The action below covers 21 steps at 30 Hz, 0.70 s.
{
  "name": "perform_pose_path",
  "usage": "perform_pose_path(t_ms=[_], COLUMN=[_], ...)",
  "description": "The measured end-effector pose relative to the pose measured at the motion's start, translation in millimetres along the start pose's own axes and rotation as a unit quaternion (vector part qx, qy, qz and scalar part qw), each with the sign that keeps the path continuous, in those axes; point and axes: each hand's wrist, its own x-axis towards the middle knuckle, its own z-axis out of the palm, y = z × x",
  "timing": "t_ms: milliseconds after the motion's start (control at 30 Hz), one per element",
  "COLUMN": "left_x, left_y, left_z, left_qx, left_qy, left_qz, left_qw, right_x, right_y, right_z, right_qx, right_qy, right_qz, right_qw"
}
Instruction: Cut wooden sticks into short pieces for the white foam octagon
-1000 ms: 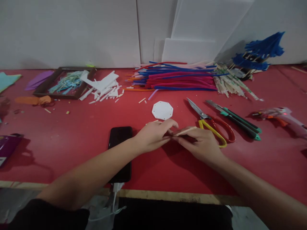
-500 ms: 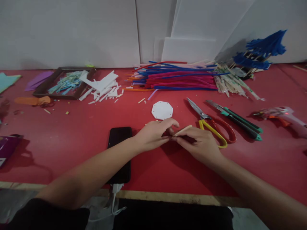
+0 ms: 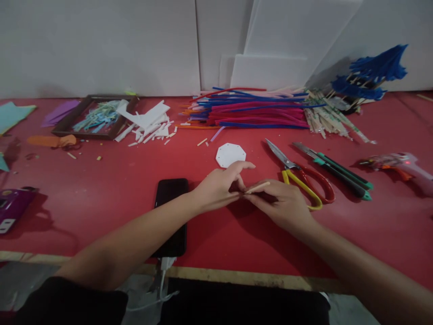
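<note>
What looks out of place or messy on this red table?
The white offcuts do: they lie in an untidy heap beside the brown frame, one seeming to overlap its edge, with small bits strewn around. Nothing looks clearly damaged.

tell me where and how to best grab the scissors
Probably by the red handle and yellow handle, coming from the person's side at the lower right: the scissors lie flat, handles towards the person, blades pointing away and left. The right hand is nearest, but has a pale stick at its fingers.
</note>
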Motion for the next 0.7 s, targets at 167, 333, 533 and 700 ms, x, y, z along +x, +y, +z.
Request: perform_pose_path(t_ms=[167,333,533,700], left_x=[0,1,1,1], left_y=[0,0,-1,-3], left_z=[0.8,1.9,4.0,5.4], left_qx=[0.014,-0.017,-0.063,-0.107], left_qy=[-0.002,0.001,0.007,0.006], left_qz=[-0.006,-0.017,-0.012,-0.041], left_qw=[1.0,1.0,0.998,0.993], right_x=[0,4,-3,-14], right_y=[1,-1,12,40], right_z=[2,-9,-52,-70], right_qx=[0.009,0.019,-0.113,-0.38], right_qy=[0.01,-0.045,0.166,0.002], right_qz=[-0.004,-0.011,0.133,0.22], right_qw=[1.0,0.999,0.971,0.898])
